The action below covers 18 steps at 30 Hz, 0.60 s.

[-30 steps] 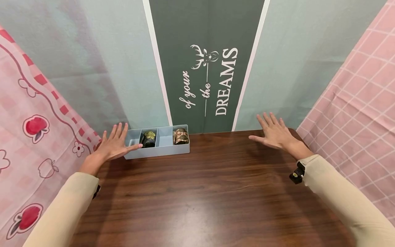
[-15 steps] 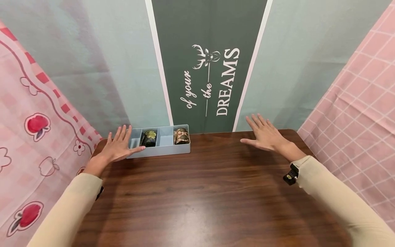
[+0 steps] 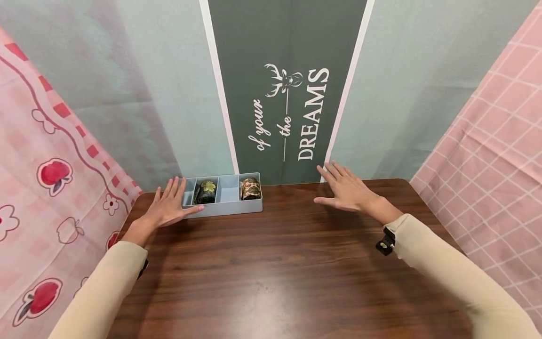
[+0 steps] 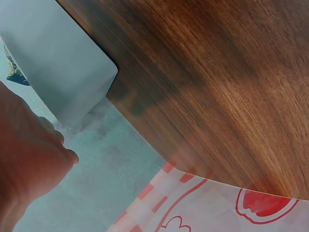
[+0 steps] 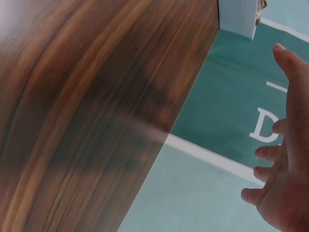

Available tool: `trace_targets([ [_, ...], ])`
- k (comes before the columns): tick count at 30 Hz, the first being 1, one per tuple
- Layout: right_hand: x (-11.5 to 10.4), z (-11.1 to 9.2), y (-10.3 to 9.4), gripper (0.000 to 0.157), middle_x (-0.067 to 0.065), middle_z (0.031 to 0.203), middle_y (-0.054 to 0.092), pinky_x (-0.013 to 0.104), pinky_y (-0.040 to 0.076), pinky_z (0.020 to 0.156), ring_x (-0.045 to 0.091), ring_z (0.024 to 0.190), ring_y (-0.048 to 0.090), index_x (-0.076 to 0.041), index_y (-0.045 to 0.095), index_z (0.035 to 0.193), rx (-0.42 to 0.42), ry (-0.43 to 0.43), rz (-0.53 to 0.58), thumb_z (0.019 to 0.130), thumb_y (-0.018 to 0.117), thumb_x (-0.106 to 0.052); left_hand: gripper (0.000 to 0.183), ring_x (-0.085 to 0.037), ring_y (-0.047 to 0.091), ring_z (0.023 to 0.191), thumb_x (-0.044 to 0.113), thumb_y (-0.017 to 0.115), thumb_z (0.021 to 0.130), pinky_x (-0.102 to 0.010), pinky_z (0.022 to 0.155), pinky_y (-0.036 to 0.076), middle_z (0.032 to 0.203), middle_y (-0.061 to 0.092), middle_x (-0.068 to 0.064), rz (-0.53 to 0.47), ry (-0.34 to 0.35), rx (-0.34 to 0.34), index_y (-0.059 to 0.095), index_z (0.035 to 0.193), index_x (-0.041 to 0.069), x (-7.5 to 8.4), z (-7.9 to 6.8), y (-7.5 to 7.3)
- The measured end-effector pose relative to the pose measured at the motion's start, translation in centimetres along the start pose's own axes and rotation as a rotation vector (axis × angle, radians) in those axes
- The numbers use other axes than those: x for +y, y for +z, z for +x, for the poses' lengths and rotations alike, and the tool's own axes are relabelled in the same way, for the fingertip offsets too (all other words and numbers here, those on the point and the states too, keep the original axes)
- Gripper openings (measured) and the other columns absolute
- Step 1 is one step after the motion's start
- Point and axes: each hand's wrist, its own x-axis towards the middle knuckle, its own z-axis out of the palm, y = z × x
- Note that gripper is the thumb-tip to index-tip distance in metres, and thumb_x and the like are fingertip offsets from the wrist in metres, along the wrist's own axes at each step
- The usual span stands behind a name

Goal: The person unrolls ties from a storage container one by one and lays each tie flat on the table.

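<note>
A long light-blue divided box (image 3: 228,207) stands at the table's back edge, left of centre. In one compartment lies a dark rolled bundle (image 3: 206,193) with a yellow flower pattern, perhaps fabric. The rightmost compartment holds a brown-and-cream patterned rolled bundle (image 3: 250,189). My left hand (image 3: 171,207), fingers straight and spread, is over the box's left end, hiding part of it; whether it touches cannot be told. Further right, my right hand (image 3: 348,190) hovers near the back edge with fingers extended, holding nothing. In the left wrist view the box's end (image 4: 63,63) appears beside the left hand (image 4: 34,150).
The brown wooden table (image 3: 262,263) spreads in front of both hands. A grey-green curtain (image 3: 279,42) with white lettering hangs behind it. Pink patterned cloths hang at the left (image 3: 46,197) and right (image 3: 499,141). A small dark device (image 3: 386,242) sits on the right wrist.
My right hand has moved left, toward the box. The left hand has shifted slightly right and down along the box's left end. The bundles stay in their compartments.
</note>
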Motion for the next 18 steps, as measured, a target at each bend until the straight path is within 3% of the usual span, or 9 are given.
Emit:
trace_targets([
  [18, -5.3, 4.3, 1.0, 0.097, 0.018, 0.160, 0.024, 0.051, 0.021, 0.117, 0.037, 0.147, 0.019, -0.014, 0.018, 0.158, 0.038, -0.195, 0.012, 0.088, 0.041, -0.077, 0.108, -0.041, -0.004, 0.149, 0.076, 0.041, 0.088, -0.064, 0.113, -0.006, 0.162, -0.005, -0.024, -0.006, 0.033, 0.006, -0.001, 0.157, 0.004, -0.1, 0.8, 1.0],
])
